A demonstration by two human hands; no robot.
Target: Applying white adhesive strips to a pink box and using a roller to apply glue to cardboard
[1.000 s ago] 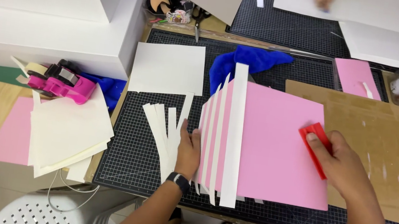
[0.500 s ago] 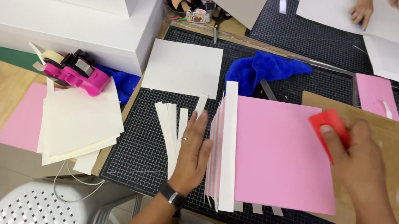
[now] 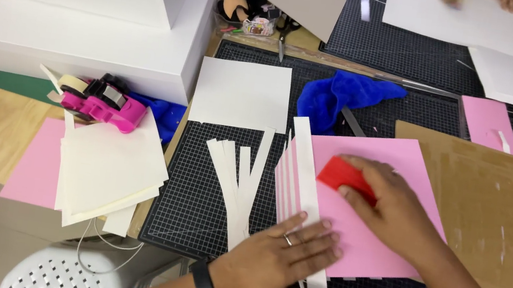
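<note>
Head view, centre frame: right hand point(image 3: 396, 209) grips a red block point(image 3: 346, 176) flat on the pink sheet point(image 3: 376, 202), seemingly to press it down; left hand point(image 3: 283, 260), spread wide and empty, pins the white strips point(image 3: 304, 185) steady.

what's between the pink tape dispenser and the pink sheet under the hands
In the head view: a stack of cream sheets, then loose white strips on the cutting mat.

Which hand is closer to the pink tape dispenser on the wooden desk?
Left. The left hand presses flat on the white paper strips, nearer the pink tape dispenser. The right hand holds a red block on the pink sheet, farther right.
</note>
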